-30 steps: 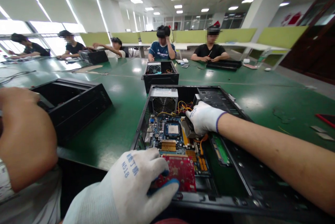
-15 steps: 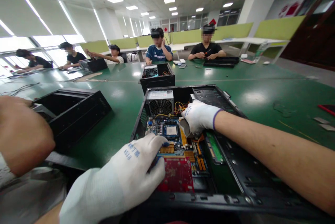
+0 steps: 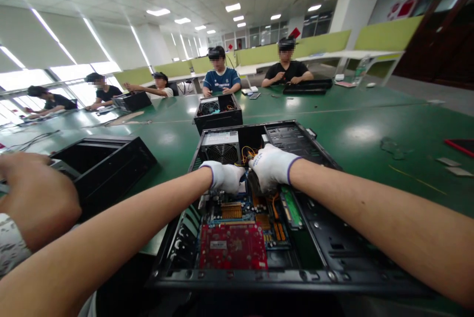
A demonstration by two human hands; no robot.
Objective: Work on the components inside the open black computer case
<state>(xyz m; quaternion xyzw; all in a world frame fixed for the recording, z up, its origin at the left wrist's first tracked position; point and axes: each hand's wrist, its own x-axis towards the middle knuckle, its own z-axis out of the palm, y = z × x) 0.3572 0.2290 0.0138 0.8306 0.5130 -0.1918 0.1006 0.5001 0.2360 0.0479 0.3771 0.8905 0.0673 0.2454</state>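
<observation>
An open black computer case [image 3: 322, 253] lies in front of me. Inside are a blue motherboard [image 3: 215, 213], a red card [image 3: 233, 248] and a power supply with a fan [image 3: 221, 146]. My gloved left hand [image 3: 226, 177] reaches in over the processor area, its fingers curled and their tips hidden. My gloved right hand [image 3: 272, 168] is closed beside it, near yellow wires [image 3: 249, 153] and over a dark grey piece whose hold I cannot make out. A green circuit board [image 3: 292, 207] sits below my right wrist.
Another person's bare hand [image 3: 40, 193] is at the left, near a second black case [image 3: 111, 169]. A third case [image 3: 218, 114] stands beyond mine on the green table [image 3: 363, 134]. Several people sit across the table.
My left hand has moved from the red card up to the processor area. My right hand stays near the wires. The seated person in blue has lowered a hand from the head.
</observation>
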